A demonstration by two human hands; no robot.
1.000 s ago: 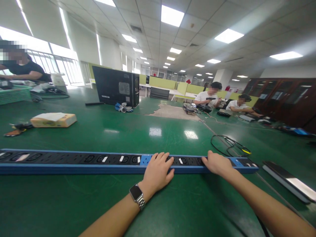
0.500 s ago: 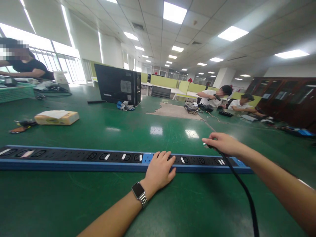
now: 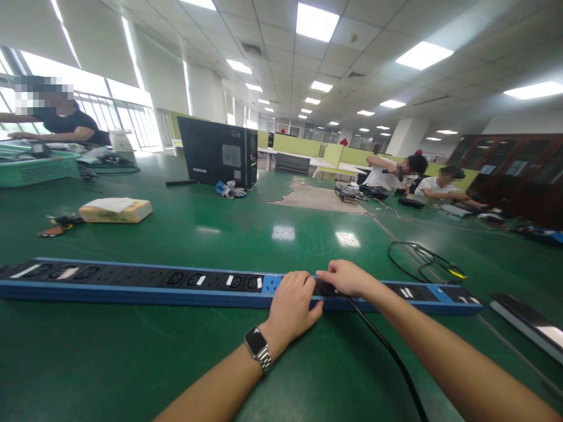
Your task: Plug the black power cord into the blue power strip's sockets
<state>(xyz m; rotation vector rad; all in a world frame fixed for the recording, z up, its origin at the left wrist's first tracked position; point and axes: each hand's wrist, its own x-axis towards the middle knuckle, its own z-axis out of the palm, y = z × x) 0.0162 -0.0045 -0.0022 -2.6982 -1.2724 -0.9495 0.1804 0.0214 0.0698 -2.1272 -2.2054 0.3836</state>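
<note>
A long blue power strip (image 3: 145,286) with black and blue sockets lies across the table in front of me. My left hand (image 3: 292,302) grips it near the middle, fingers over the far edge and thumb at the near side. Just to the right, my right hand (image 3: 347,278) is closed on a plug at the end of a thick black power cord (image 3: 387,351). The plug is mostly covered by my fingers, down at the sockets; whether its pins are inside one is hidden. The cord runs back toward me under my right forearm.
Beyond the strip stand a tissue pack (image 3: 115,210), a black computer case (image 3: 215,151) and crumpled gloves (image 3: 230,189). A coiled black cable (image 3: 422,261) lies right, near a dark flat object (image 3: 528,325). A green basket (image 3: 39,169) is far left. Several people work around the table.
My right hand has come left and down with the plug, from above the table to the strip's sockets. My left hand stays on the strip. The view has shifted slightly.
</note>
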